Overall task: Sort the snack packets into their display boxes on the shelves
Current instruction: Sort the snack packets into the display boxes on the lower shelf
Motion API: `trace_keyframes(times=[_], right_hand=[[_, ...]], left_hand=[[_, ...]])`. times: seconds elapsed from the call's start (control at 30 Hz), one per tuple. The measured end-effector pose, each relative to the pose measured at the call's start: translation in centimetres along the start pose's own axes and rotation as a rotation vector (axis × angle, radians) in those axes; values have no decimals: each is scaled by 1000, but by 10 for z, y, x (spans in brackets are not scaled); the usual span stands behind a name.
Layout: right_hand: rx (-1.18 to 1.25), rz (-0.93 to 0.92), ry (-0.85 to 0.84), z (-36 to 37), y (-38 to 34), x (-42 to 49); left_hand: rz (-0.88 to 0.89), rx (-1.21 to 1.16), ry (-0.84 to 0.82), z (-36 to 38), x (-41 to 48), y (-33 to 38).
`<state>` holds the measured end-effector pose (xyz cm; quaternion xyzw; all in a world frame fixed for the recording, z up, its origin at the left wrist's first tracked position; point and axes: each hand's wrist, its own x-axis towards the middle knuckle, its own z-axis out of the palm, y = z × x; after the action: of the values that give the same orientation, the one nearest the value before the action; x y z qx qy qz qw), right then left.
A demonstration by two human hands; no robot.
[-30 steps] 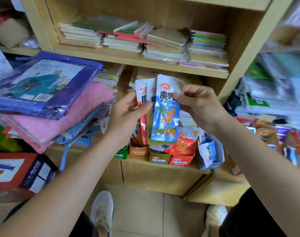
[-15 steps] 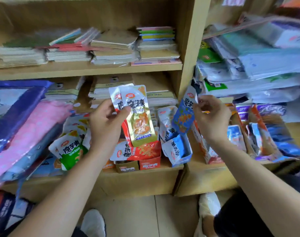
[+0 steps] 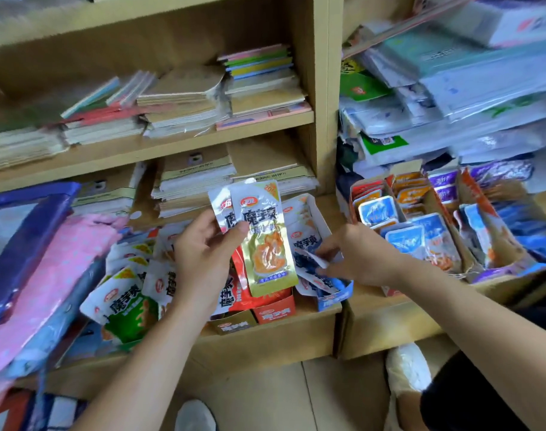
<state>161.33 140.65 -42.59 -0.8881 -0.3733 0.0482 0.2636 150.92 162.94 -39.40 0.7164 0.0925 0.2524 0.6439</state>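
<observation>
My left hand (image 3: 203, 253) holds a small fan of snack packets upright, with a yellow-gold packet (image 3: 267, 244) in front and a red-and-white one (image 3: 223, 213) behind. My right hand (image 3: 355, 256) is down in the blue display box (image 3: 330, 298), its fingers on the blue packets (image 3: 305, 244) there; whether it grips one I cannot tell. A red display box (image 3: 274, 309) and a brown one (image 3: 234, 325) stand just left of the blue box. Green packets (image 3: 131, 309) lie loose further left.
The wooden shelf unit (image 3: 323, 88) holds stacked notebooks (image 3: 184, 101) above. To the right, cardboard trays (image 3: 436, 213) hold more orange, blue and purple packets. Pink and purple wrapped bundles (image 3: 47, 244) crowd the left. My shoes (image 3: 405, 374) stand on the tiled floor below.
My right hand pulled the blue packet from the fan, carried it right, then down into the blue box. The yellow packet now fronts the fan. The view swung right.
</observation>
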Motion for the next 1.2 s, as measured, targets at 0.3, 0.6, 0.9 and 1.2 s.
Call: trace_keyframes(times=[0.3, 0.6, 0.9, 1.2], right_hand=[[301, 99, 6, -19, -15, -6], [104, 32, 227, -1, -30, 14], [-195, 246, 198, 1, -16, 24], [22, 354, 512, -17, 0, 10]], left_hand=[[-53, -41, -53, -9, -4, 1], [-86, -101, 15, -26, 0, -2], [-94, -139, 50, -33, 6, -2], [-99, -164, 50, -32, 7, -2]])
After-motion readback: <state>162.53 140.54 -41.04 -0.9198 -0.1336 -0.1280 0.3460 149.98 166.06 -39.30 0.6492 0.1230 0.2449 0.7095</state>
